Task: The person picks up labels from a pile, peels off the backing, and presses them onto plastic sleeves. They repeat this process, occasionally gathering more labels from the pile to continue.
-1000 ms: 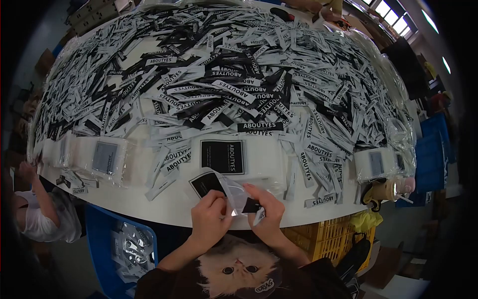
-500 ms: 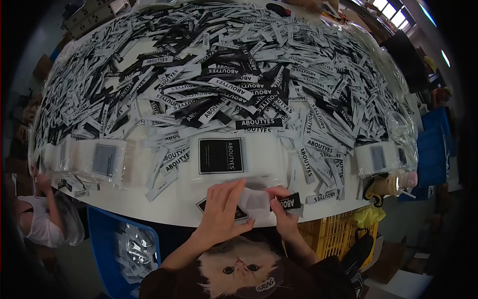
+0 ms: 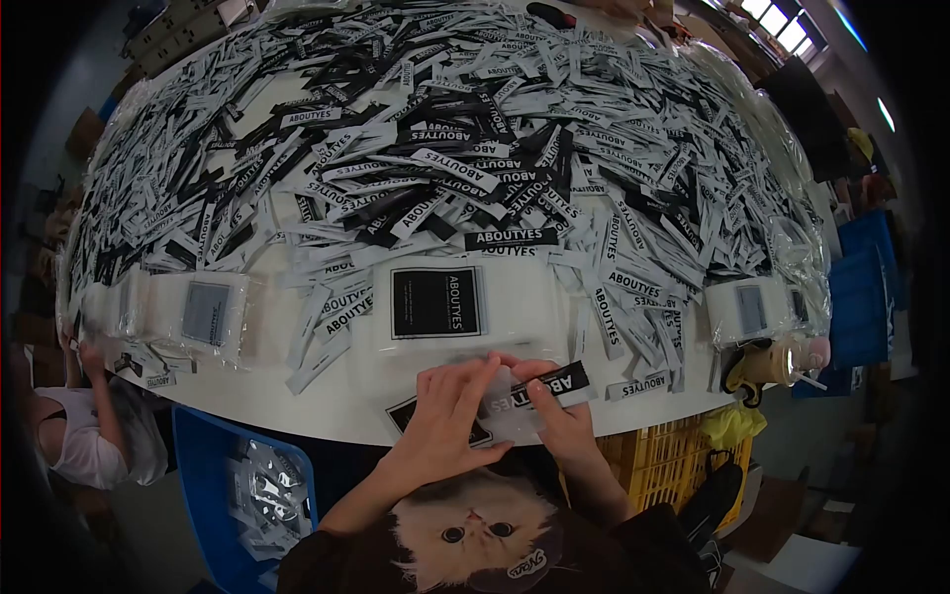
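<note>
At the table's front edge, my left hand [image 3: 450, 411] is closed on a translucent frosted bag [image 3: 515, 428] with a black printed label, and it covers much of that label. My right hand [image 3: 559, 411] pinches a black ABOUTYES sachet [image 3: 566, 377] between thumb and fingers. The sachet's left part shows through the bag's film, while its right end sticks out past my thumb. Just beyond my fingers lies a stack of similar frosted bags [image 3: 520, 302], its top one bearing a black label.
A wide heap of black and white sachets [image 3: 455, 168] covers the table. Wrapped bag packs stand left [image 3: 230, 297] and right [image 3: 727, 312]. A drink cup [image 3: 774, 362] sits right. Below are a blue bin [image 3: 193, 485] and yellow crate [image 3: 648, 460]. Another person [image 3: 84, 426] is left.
The black sachet has shifted left and now lies partly inside the frosted bag's mouth. My right hand has turned slightly, and my left hand keeps hold of the bag.
</note>
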The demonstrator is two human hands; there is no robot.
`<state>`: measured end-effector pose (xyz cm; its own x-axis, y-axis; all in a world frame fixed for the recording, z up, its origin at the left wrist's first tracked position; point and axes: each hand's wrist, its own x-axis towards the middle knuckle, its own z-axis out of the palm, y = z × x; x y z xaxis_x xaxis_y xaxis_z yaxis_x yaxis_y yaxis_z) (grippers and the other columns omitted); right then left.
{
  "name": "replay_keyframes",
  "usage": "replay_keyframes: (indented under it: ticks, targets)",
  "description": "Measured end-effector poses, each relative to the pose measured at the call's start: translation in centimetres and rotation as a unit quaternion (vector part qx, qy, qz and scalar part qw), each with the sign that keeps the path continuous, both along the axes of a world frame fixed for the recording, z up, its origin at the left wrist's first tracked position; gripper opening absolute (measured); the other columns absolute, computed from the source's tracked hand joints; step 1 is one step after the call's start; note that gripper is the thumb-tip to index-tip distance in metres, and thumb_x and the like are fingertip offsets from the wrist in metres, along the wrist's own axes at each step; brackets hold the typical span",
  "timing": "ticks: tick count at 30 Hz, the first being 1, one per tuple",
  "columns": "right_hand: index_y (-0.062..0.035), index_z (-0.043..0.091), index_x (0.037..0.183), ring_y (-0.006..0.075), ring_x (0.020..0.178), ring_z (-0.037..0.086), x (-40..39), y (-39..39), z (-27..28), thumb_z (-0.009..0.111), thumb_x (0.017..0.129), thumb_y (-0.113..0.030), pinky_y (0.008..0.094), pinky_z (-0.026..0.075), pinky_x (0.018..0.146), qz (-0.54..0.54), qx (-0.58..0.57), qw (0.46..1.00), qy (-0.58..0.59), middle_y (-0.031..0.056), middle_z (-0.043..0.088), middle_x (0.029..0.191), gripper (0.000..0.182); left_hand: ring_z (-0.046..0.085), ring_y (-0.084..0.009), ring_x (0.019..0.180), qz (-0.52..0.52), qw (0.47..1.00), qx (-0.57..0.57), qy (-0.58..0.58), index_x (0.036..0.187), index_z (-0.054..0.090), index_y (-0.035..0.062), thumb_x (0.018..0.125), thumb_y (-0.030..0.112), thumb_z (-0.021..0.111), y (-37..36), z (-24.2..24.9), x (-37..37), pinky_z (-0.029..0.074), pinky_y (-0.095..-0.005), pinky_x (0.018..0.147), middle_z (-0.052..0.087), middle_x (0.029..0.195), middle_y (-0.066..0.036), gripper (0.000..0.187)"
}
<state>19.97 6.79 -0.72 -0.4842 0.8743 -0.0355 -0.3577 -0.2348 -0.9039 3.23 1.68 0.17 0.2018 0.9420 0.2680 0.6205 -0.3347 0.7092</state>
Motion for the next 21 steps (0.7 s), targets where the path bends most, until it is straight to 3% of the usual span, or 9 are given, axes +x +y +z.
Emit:
replay_keyframes:
  ticks: [4,6,7,11,13,14,15,17,21]
  targets:
    - [0.0026,0.050,0.117,0.0179,0.103,0.053,-0.3,-0.5,-0.5,0.049,0.091,-0.008,0.0296,0.040,0.092,-0.056,-0.026,0.998,-0.004,0.0153,0.056,0.118,0.028,0.050,-0.0313,0.102,0.067,0.990,-0.021,-0.118,0.132,0.035,0.0033,0.067,0.028,0.076,0.1,0.4,-1.1,0.039,-0.0411,0.085,0.051,0.112,-0.016,0.081]
    - [0.0035,0.048,0.121,0.0180,0.099,0.056,0.1,-0.7,-1.3,0.055,0.087,-0.004,0.0287,0.042,0.089,-0.029,-0.035,0.999,-0.026,0.0138,0.060,0.110,0.036,0.061,-0.0279,0.079,0.097,0.949,-0.261,-0.151,0.118,0.052,0.0033,0.077,0.025,0.069,0.3,0.5,-2.5,0.047,-0.0346,0.069,0.061,0.088,-0.015,0.050]
    - [0.0035,0.048,0.121,0.0180,0.099,0.056,-0.1,-0.6,-0.9,0.055,0.087,-0.004,0.0287,0.042,0.089,-0.030,-0.033,0.999,-0.027,0.0138,0.060,0.110,0.036,0.059,-0.0249,0.057,0.090,0.959,-0.203,-0.174,0.101,0.060,0.0012,0.083,0.019,0.062,0.2,-1.0,-2.7,0.046,-0.0284,0.055,0.060,0.068,-0.015,0.025]
    - [0.0045,0.061,0.104,0.0138,0.079,0.061,-0.1,0.8,1.3,0.058,0.082,0.003,0.0232,0.047,0.072,-0.186,0.020,0.980,-0.069,0.0106,0.066,0.089,0.022,0.057,-0.0250,0.056,0.078,0.940,-0.263,-0.204,0.096,0.061,-0.0001,0.085,0.016,0.060,0.0,-0.2,-3.8,0.045,-0.0276,0.055,0.060,0.070,-0.017,0.019]
    - [0.0028,0.063,0.097,0.0100,0.067,0.059,0.6,1.1,0.8,0.057,0.084,0.002,0.0207,0.045,0.062,-0.113,0.243,0.915,-0.302,0.0098,0.066,0.078,0.015,0.055,-0.0248,0.055,0.065,0.948,-0.237,-0.203,0.096,0.061,0.0004,0.087,0.014,0.058,0.0,-0.5,-3.9,0.045,-0.0272,0.054,0.060,0.071,-0.016,0.017]
    - [0.0011,0.063,0.097,0.0074,0.059,0.052,0.4,1.2,1.3,0.056,0.087,-0.004,0.0202,0.040,0.055,-0.051,0.262,0.911,-0.314,0.0067,0.061,0.067,0.014,0.055,-0.0248,0.055,0.065,0.948,-0.237,-0.204,0.096,0.061,0.0004,0.087,0.014,0.058,-0.1,-0.5,-4.0,0.045,-0.0272,0.054,0.060,0.071,-0.016,0.017]
    - [0.0011,0.063,0.097,0.0074,0.059,0.052,0.7,1.5,1.4,0.056,0.087,-0.004,0.0202,0.040,0.055,-0.050,0.263,0.911,-0.315,0.0067,0.061,0.067,0.014,0.056,-0.0257,0.057,0.060,0.951,-0.223,-0.204,0.096,0.061,0.0010,0.087,0.014,0.057,-0.1,-0.3,-4.0,0.045,-0.0280,0.055,0.060,0.072,-0.016,0.017]
    - [0.0072,0.059,0.088,0.0046,0.062,0.044,2.3,2.3,1.5,0.056,0.087,-0.005,0.0234,0.041,0.056,0.231,0.043,0.927,-0.292,0.0025,0.054,0.063,0.013,0.057,-0.0267,0.058,0.058,0.955,-0.208,-0.206,0.096,0.062,0.0016,0.087,0.015,0.057,-0.2,0.0,-4.1,0.045,-0.0288,0.056,0.061,0.073,-0.016,0.017]
    - [0.0011,0.064,0.092,0.0056,0.057,0.042,3.3,3.4,-1.0,0.057,0.089,-0.016,0.0219,0.037,0.053,0.408,0.051,0.887,-0.210,0.0016,0.052,0.061,0.019,0.059,-0.0300,0.066,-0.027,0.967,-0.197,-0.161,0.097,0.062,0.0031,0.087,0.015,0.057,-0.6,0.4,-4.2,0.046,-0.0315,0.059,0.062,0.077,-0.015,0.017]
